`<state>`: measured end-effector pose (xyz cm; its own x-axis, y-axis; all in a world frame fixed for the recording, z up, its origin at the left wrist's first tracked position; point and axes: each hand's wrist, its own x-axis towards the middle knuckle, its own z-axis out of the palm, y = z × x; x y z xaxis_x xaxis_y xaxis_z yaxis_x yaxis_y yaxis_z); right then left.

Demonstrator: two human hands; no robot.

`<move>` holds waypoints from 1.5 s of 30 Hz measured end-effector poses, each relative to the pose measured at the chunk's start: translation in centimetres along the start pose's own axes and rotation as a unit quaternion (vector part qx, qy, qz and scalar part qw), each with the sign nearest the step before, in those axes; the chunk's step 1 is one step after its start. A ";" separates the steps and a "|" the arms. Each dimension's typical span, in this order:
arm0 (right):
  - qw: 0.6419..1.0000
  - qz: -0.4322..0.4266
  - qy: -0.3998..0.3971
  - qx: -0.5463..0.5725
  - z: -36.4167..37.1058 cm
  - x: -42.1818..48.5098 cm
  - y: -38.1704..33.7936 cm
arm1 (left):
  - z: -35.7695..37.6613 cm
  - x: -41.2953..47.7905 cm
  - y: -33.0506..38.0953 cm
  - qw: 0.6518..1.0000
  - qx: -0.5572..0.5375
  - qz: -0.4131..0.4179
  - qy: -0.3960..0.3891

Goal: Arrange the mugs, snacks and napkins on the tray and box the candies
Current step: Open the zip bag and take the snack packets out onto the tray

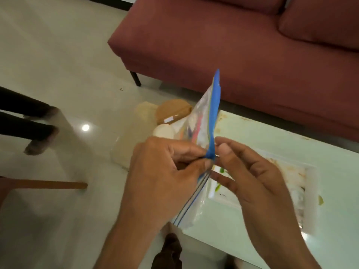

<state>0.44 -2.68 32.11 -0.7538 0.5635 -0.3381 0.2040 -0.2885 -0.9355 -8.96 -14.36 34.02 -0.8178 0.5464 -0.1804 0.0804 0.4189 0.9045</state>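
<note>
Floor [58, 55]: pale, glossy tile, carrying one round light reflection [85, 127] left of the tabletop's far corner. Sofa [233, 55]: dusty red upholstery, standing along the tabletop's far edge, with one dark leg [135, 78] showing at its left end and a matching cushion [320, 22] at upper right. Tabletop [262, 239]: white, glossy, stained near its far edge. A wooden bar [48, 185] projects from the frame's left side, low over the floor.
</note>
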 end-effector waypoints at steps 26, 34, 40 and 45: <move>0.983 0.073 0.168 -0.032 -22.9 -3.7 4.0 | 26.7 -3.5 3.5 0.997 0.038 -0.058 -0.021; 0.987 0.107 0.117 0.020 -23.6 -2.5 3.6 | 26.6 -2.1 2.0 0.991 -0.066 -0.109 -0.039; 0.987 0.118 0.102 0.030 -23.7 -2.1 3.9 | 26.4 -1.3 1.3 0.990 -0.078 -0.099 -0.067; 0.979 0.163 0.108 0.064 -23.4 -1.8 4.2 | 26.4 -1.2 1.1 0.993 -0.067 -0.078 -0.050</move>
<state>17.27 13.28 26.42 -0.5090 0.5726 -0.6427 0.3211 -0.5664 -0.7590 7.13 4.55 25.02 -0.7528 0.5546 -0.3546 -0.1251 0.4084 0.9042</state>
